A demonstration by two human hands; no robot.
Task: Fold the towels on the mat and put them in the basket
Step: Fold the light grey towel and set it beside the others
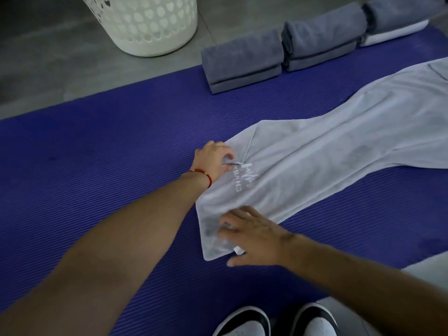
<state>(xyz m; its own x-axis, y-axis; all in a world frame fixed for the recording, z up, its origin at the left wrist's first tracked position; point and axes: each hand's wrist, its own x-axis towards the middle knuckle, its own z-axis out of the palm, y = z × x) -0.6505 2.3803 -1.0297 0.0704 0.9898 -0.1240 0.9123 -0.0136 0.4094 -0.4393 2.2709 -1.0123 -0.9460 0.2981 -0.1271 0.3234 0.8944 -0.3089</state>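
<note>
A long white towel (327,151) with embroidered lettering lies folded lengthwise across the purple mat (101,146), running from the middle to the right edge. My left hand (213,158), a red bracelet at its wrist, pinches the towel's near-left edge by the lettering. Fingers straight, my right hand (252,236) lies flat on the towel's near corner beside a small white tag. A white perforated basket (143,23) stands on the grey floor at the top left, beyond the mat.
Three folded grey towels (242,61) sit in a row along the mat's far edge, the rightmost on a white one. My two black-and-white shoes (276,321) stand at the bottom edge. Another white cloth (426,267) shows at the lower right.
</note>
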